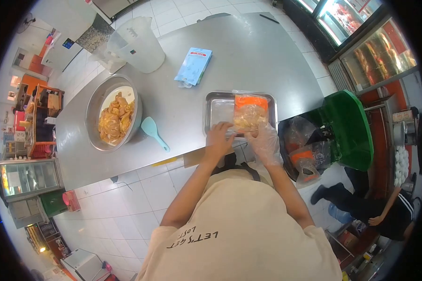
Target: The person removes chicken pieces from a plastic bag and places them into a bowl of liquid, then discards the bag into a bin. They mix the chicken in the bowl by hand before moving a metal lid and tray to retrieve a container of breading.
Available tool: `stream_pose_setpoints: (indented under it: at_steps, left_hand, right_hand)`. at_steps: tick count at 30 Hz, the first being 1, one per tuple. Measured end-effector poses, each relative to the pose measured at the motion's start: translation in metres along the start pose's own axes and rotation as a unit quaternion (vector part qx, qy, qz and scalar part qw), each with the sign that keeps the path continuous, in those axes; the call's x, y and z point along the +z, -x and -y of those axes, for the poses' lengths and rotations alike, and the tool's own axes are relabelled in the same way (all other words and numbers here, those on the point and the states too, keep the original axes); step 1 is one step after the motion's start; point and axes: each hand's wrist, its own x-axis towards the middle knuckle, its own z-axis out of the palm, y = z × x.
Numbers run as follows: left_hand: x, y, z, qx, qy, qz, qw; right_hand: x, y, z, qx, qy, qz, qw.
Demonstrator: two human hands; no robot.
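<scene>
A clear plastic bag of pale yellowish food with an orange band (251, 112) lies in a shallow metal tray (212, 110) at the table's front edge. My left hand (218, 139) is bare, its fingers curled at the bag's lower left corner, over the tray's near rim. In a clear plastic glove, my right hand (266, 146) pinches the bag's near edge on the right. The contents of the bag cannot be made out exactly.
On the steel table (248, 51) are a metal bowl of marinated meat pieces (115, 119), a light-blue spoon (154, 132), a blue packet (193, 66) and a plastic jug (138, 47). A green lidded bin (349, 129) with discarded bags stands right. Another person (380, 210) is at lower right.
</scene>
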Motion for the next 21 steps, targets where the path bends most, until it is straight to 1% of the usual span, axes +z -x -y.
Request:
stream_pose_setpoints:
  at_steps: [1,2,4,5,7,10,14,16,17,19,20,21]
  left_hand:
    - [0.005,-0.003,-0.005,0.018,-0.057,0.003,0.998]
    - [0.012,-0.006,-0.009,0.020,-0.057,0.007,0.998]
    - [0.026,-0.014,-0.011,-0.042,-0.151,0.022,0.987]
    - [0.031,-0.017,-0.008,-0.038,-0.150,0.024,0.988]
    - [0.036,-0.025,-0.006,-0.090,-0.135,0.043,0.986]
    - [0.024,-0.030,-0.008,-0.054,-0.133,0.074,0.987]
    - [0.029,-0.034,0.019,-0.011,-0.141,0.072,0.987]
    - [0.022,-0.038,0.010,0.028,-0.142,0.055,0.988]
    - [0.020,-0.040,0.004,0.032,-0.143,0.056,0.988]
    - [0.012,-0.046,-0.019,0.003,-0.072,0.026,0.997]
    - [0.008,-0.050,-0.031,0.007,-0.072,0.024,0.997]
    - [0.003,-0.056,-0.046,-0.063,0.002,0.026,0.998]
  right_hand:
    - [0.006,0.002,-0.006,-0.005,-0.003,-0.003,1.000]
    - [0.010,0.001,-0.012,-0.001,-0.003,-0.003,1.000]
    - [0.020,-0.003,-0.023,-0.074,-0.010,-0.012,0.997]
    - [0.028,-0.005,-0.028,-0.071,-0.009,-0.014,0.997]
    - [0.041,-0.010,-0.037,-0.135,-0.005,-0.055,0.989]
    - [0.047,-0.011,-0.047,-0.132,-0.015,-0.072,0.989]
    - [0.032,-0.014,-0.053,-0.141,-0.067,-0.073,0.985]
    - [0.018,-0.017,-0.058,-0.098,-0.153,-0.027,0.983]
    - [0.010,-0.017,-0.059,-0.096,-0.153,-0.030,0.983]
    - [-0.005,-0.013,-0.062,-0.115,-0.284,-0.085,0.948]
    - [-0.008,-0.010,-0.065,-0.116,-0.284,-0.089,0.948]
    - [-0.012,-0.006,-0.070,-0.113,-0.307,-0.101,0.940]
